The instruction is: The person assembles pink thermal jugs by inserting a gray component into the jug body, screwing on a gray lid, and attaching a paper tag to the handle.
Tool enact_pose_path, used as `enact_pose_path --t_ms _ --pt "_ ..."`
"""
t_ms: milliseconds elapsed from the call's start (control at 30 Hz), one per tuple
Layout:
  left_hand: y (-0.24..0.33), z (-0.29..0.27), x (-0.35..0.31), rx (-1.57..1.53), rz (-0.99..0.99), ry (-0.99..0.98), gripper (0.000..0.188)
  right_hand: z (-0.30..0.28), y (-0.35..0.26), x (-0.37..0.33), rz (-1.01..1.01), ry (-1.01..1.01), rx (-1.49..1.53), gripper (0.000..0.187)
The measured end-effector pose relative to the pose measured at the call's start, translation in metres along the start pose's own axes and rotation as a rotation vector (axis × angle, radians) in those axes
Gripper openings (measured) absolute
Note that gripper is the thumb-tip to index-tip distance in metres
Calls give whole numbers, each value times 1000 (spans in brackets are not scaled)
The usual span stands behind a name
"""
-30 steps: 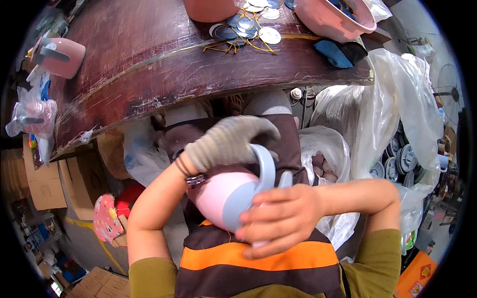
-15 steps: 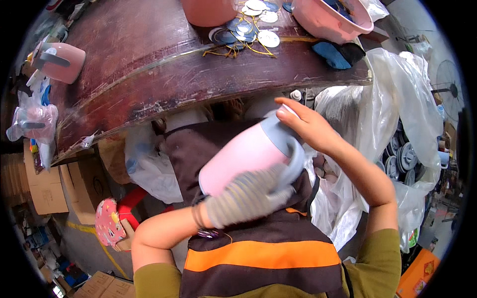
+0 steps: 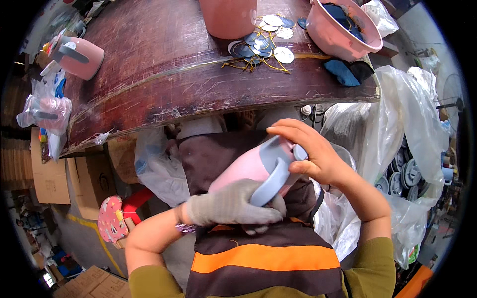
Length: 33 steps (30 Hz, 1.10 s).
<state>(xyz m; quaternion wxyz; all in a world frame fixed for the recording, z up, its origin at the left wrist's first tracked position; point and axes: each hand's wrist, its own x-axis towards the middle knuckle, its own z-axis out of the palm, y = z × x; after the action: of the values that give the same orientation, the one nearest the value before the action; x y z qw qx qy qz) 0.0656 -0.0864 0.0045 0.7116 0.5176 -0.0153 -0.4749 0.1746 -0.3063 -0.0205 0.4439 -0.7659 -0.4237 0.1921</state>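
A pink jug (image 3: 242,170) with a grey-blue collar and handle (image 3: 272,185) lies tilted over my lap, its top end toward the upper right. My left hand (image 3: 233,206), in a grey knitted glove, is closed around its body, below the handle. Bare, my right hand (image 3: 315,151) curls over the top end, with its thumb beside a small grey-blue piece (image 3: 299,152) at the rim. The opening of the jug is mostly hidden by these fingers.
A worn dark-red table (image 3: 164,84) bears a pink container (image 3: 228,20), round tags with yellow strings (image 3: 261,44), a pink basin (image 3: 343,37) and another pink jug (image 3: 79,58). At right, a clear plastic bag (image 3: 395,107) holds several grey lids (image 3: 411,173). Cardboard boxes (image 3: 92,184) stand at left.
The jug has rolled so its handle faces up toward me. My right hand has shifted from lying flat along the collar to curling round the top end. The whole view has shifted slightly.
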Motion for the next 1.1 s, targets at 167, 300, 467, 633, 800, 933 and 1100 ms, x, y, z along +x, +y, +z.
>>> enact_pose_path --t_ms 167,300,467,633,800,933,1100 --pt "-9 29 12 -345 25 145 24 -18 15 39 -143 -249 58 76" --pt "1 29 9 -396 115 386 26 -49 89 93 23 335 -274 66" --pt "-12 13 3 -573 362 589 27 -48 134 68 16 214 -1039 71" --pt "-37 7 11 -676 601 622 38 -38 128 -9 -147 388 -990 56" --pt "-30 4 11 -691 396 716 38 11 66 -6 -1 455 -370 21" --pt "-25 -7 3 -236 358 610 47 42 -4 2 269 152 499 24" --pt "-33 -13 1 60 301 673 27 43 -22 10 363 23 966 26"
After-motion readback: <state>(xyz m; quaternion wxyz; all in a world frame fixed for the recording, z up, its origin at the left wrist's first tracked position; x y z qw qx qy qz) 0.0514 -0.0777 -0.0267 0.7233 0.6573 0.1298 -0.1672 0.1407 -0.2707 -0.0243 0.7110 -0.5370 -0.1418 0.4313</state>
